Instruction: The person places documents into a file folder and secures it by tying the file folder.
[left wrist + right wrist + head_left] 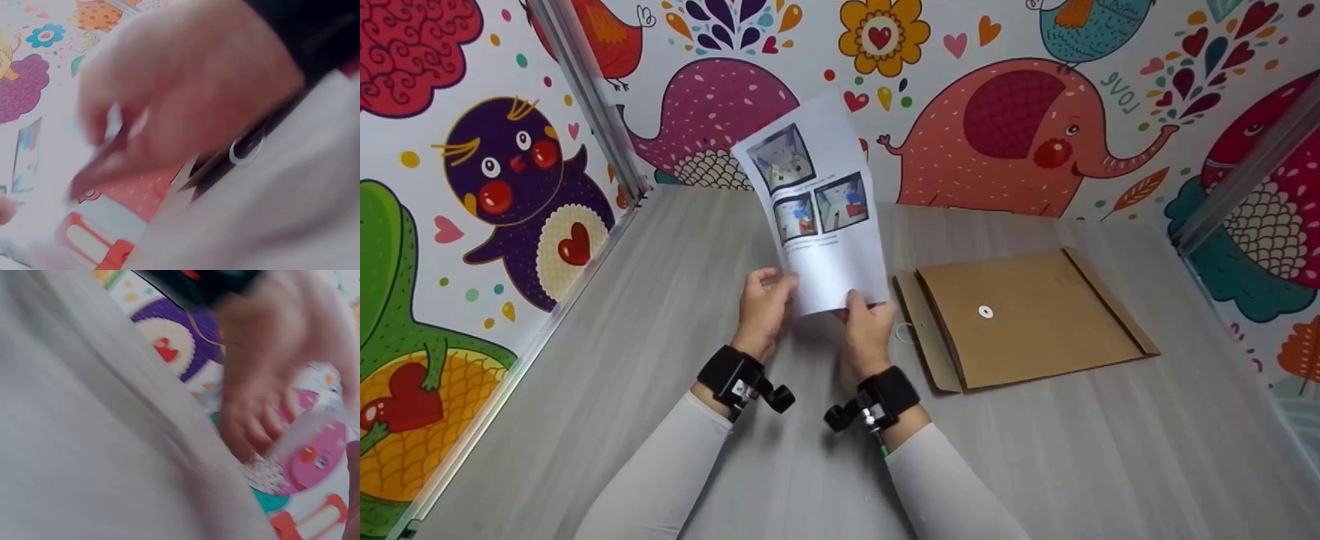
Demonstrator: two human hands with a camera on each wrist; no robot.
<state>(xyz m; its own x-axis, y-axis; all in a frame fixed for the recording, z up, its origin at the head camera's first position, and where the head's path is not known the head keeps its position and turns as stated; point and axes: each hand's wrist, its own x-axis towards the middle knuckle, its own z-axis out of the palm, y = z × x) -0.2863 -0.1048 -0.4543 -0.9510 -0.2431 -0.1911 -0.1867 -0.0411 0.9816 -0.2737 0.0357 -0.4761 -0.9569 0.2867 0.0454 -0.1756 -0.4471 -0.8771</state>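
Both hands hold up a printed sheet of paper (pixel 840 274) with three photos and short lines of text. My right hand (pixel 868 334) pinches its lower right corner, thumb on the printed face and fingers behind. At the lower left edge, my left hand (pixel 763 311) grips the paper between thumb and bent fingers. In the left wrist view, the left hand (pixel 174 95) is blurred, with part of the printed sheet (pixel 28 149) beyond it. Curled fingers of the right hand (pixel 275 371) show behind the paper in the right wrist view.
A brown cardboard document envelope (pixel 1027 319) lies on the grey table (pixel 607 375) right of the hands, with a white button and a string loop (pixel 905 333) at its flap. Walls with cartoon animals (pixel 997 142) and metal posts (pixel 585 90) border the table.
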